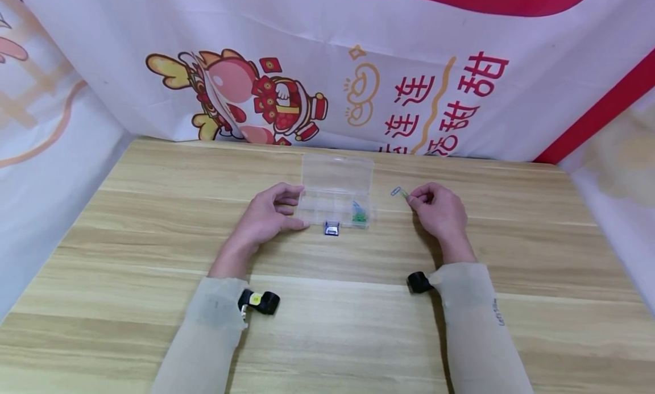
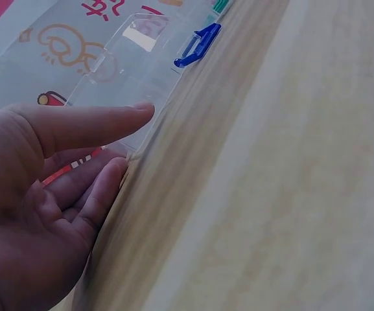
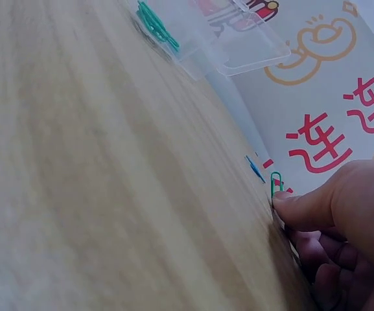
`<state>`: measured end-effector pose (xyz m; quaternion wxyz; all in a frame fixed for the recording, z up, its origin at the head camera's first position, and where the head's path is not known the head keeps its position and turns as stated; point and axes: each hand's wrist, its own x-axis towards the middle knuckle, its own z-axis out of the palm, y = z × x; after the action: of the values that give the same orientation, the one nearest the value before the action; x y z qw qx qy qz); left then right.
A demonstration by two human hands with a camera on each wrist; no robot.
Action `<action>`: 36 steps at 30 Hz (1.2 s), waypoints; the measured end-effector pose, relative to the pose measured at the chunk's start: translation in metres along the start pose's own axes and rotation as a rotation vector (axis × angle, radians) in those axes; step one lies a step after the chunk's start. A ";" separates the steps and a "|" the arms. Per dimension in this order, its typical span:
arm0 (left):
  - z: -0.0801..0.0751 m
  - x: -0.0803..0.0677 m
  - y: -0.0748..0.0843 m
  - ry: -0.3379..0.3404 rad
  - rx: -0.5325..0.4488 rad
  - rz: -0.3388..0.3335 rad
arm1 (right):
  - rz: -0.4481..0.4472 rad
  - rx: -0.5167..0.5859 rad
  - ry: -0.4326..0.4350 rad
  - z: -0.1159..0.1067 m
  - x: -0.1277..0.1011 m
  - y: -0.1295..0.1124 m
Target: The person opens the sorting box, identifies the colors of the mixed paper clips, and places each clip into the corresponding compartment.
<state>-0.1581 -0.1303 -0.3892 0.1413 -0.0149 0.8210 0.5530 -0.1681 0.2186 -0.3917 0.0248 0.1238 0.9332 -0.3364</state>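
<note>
We steady the clear box (image 1: 335,192) with our left hand (image 1: 268,215), fingers relaxed, while our right hand (image 1: 440,209) pinches a green paperclip (image 1: 404,194) at its three o'clock, which we judge calls for a lift.

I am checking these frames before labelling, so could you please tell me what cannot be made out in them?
- Head view: whether the right hand has lifted the green clip off the table; too small.
- Head view: what the green pieces in the box are; too small.
- Left wrist view: the box's compartments, blurred and partly behind the left hand.
- Right wrist view: the right hand's fingertips, cut off by the frame edge.
</note>
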 end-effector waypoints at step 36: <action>0.002 -0.001 0.003 0.018 -0.003 -0.003 | 0.073 0.389 0.036 -0.011 -0.002 -0.006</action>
<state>-0.1574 -0.1277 -0.3873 0.1348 -0.0214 0.8215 0.5537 -0.1674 0.2211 -0.3791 -0.0041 0.1660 0.8457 -0.5071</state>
